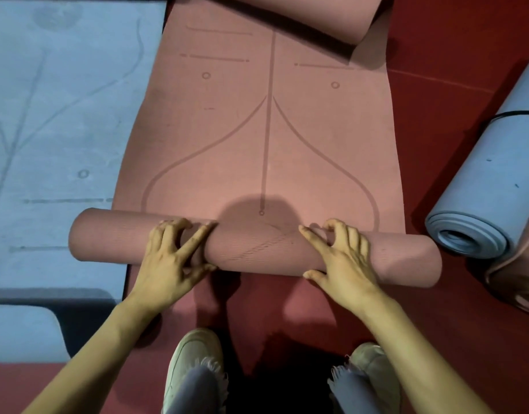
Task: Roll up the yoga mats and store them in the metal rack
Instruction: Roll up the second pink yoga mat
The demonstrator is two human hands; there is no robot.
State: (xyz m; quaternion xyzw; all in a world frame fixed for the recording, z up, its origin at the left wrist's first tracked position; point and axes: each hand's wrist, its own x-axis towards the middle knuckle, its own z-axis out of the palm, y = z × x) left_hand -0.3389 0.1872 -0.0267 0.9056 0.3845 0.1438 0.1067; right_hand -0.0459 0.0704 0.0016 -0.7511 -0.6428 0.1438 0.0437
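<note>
Both forearms reach forward and down from a crouch, wrists level. The left hand (pixel 170 258) and right hand (pixel 340 258) sit apart on one roll (pixel 257 246).

The floor (pixel 451 115) is red. A pink mat (pixel 266 144) with printed guide lines lies flat on it and runs away from the person. Its near end is wound into that roll, which lies crosswise just beyond two pale shoes (pixel 194 360). At the top edge a second pink curl (pixel 302 16) lies across the mat; it may be this mat's far end or another mat. A blue mat (pixel 63 115) lies flat on the left, and a blue roll (pixel 490 180) lies on the right.

Each hand straddles the roll, thumb on the near side. The index finger is stretched out and the other fingers are bent over the top, clasping the roll.
</note>
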